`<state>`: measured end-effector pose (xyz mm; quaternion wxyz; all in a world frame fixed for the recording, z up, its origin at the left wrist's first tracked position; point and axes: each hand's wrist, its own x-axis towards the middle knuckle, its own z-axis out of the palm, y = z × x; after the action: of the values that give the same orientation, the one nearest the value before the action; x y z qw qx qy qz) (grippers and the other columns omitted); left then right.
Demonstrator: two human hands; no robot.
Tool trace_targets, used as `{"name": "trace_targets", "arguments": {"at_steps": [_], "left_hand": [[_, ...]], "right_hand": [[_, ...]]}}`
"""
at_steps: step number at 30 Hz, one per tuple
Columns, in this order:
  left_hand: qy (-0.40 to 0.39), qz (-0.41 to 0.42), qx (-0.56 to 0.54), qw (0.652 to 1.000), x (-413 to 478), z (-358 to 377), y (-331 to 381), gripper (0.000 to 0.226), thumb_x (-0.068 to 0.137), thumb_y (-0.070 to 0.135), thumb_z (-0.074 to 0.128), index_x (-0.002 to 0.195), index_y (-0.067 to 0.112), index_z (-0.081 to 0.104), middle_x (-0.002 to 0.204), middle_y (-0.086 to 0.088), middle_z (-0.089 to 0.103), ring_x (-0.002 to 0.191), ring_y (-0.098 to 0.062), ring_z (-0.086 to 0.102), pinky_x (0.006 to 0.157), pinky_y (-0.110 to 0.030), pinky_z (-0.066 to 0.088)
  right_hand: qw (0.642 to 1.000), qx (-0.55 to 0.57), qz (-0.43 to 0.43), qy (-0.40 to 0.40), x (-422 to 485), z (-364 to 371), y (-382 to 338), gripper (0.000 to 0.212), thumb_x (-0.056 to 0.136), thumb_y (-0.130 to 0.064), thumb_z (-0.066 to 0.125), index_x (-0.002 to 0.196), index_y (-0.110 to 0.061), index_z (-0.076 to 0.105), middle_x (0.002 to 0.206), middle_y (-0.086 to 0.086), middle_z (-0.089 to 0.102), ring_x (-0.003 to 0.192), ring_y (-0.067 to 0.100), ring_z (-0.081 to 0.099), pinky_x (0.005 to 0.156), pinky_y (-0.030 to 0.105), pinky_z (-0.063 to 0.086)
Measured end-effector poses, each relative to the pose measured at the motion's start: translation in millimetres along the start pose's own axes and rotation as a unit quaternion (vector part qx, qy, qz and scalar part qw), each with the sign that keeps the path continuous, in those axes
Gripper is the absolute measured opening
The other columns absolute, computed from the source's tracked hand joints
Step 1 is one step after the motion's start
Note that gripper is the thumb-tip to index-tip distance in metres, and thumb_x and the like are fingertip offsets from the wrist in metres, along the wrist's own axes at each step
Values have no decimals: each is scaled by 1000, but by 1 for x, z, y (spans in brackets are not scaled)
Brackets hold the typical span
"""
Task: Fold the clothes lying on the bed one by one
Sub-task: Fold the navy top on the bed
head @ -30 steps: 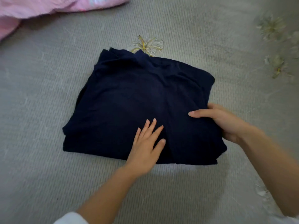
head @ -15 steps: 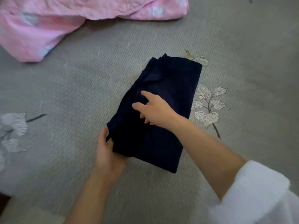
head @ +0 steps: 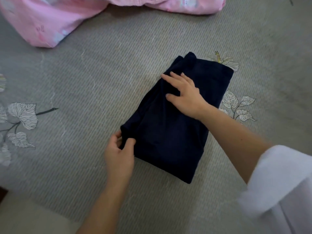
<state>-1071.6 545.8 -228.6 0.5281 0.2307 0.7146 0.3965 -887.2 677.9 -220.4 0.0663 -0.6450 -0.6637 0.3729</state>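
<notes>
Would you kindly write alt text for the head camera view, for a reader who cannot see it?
A folded navy garment lies on a grey bedspread printed with leaves; the person's left hand pinches its near left corner while the right hand rests flat on top. Crumpled pink fabric lies at the far edge.

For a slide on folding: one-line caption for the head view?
Left hand pinches a corner of the folded navy garment, right hand pressing it flat on the grey bedspread.
</notes>
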Motion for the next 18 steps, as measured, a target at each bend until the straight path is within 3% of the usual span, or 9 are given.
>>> {"name": "trace_targets", "arguments": {"at_steps": [3, 5, 6, 8, 10, 12, 14, 16, 18], "left_hand": [[59, -16, 17, 998, -2, -10, -11, 18, 95, 21, 54, 111, 29, 58, 105, 9, 63, 90, -1, 62, 71, -15, 48], [86, -37, 6, 996, -8, -16, -15, 23, 96, 28, 50, 118, 22, 53, 111, 4, 60, 101, -12, 59, 80, -27, 48], [88, -54, -16, 995, -11, -18, -16, 27, 96, 31, 50, 120, 20, 50, 112, 1, 60, 104, -17, 59, 82, -32, 50], [50, -88, -56, 993, -17, -16, -15, 40, 92, 39, 55, 126, 22, 44, 117, 0, 60, 106, -19, 60, 86, -39, 52], [-21, -101, -59, 993, -24, -9, -13, 60, 81, 46, 68, 130, 34, 36, 121, 5, 59, 107, -16, 62, 90, -40, 53], [-66, -74, -21, 995, -29, -1, -12, 73, 75, 40, 76, 134, 36, 33, 121, 12, 58, 107, -7, 61, 94, -37, 52], [-67, -48, 1, 997, -29, 3, -10, 64, 84, 29, 71, 137, 28, 34, 123, 12, 56, 109, -4, 58, 100, -38, 48], [-62, -25, 2, 998, -25, 0, -7, 48, 91, 28, 61, 134, 25, 39, 124, 8, 56, 113, -8, 57, 101, -41, 47], [-64, 8, 21, 998, -19, -8, -4, 36, 95, 33, 55, 128, 28, 41, 121, 12, 55, 114, -9, 55, 100, -42, 47]], "right_hand": [[981, -22, 78, 177, -8, -3, 17, 58, 87, -27, 60, 142, -31, 41, 153, -2, 30, 141, 22, 20, 110, 48, 19], [930, 15, 207, 302, -23, -4, 33, 65, 82, -30, 65, 140, -20, 40, 146, 6, 34, 134, 26, 31, 106, 45, 27], [903, 47, 276, 325, -31, -3, 43, 69, 80, -33, 68, 140, -15, 37, 143, 8, 35, 131, 27, 34, 105, 44, 29], [871, 158, 358, 298, -42, 1, 60, 68, 80, -34, 71, 134, -8, 40, 135, 11, 45, 123, 28, 47, 102, 41, 37], [861, 266, 349, 257, -49, 6, 68, 42, 83, -28, 71, 115, -7, 56, 116, 12, 63, 104, 25, 61, 96, 40, 49], [871, 277, 320, 248, -56, 7, 68, 11, 85, -21, 68, 91, -12, 64, 99, 12, 70, 89, 23, 66, 87, 40, 54], [874, 266, 321, 250, -64, 4, 72, 8, 84, -18, 68, 79, -14, 64, 93, 12, 71, 85, 25, 67, 83, 42, 56], [875, 251, 345, 228, -79, 0, 78, 10, 82, -17, 69, 79, -9, 63, 92, 16, 71, 80, 30, 68, 74, 44, 58], [883, 225, 384, 149, -103, -3, 81, 14, 82, -13, 69, 86, -1, 62, 86, 19, 70, 64, 28, 68, 58, 36, 58]]}}
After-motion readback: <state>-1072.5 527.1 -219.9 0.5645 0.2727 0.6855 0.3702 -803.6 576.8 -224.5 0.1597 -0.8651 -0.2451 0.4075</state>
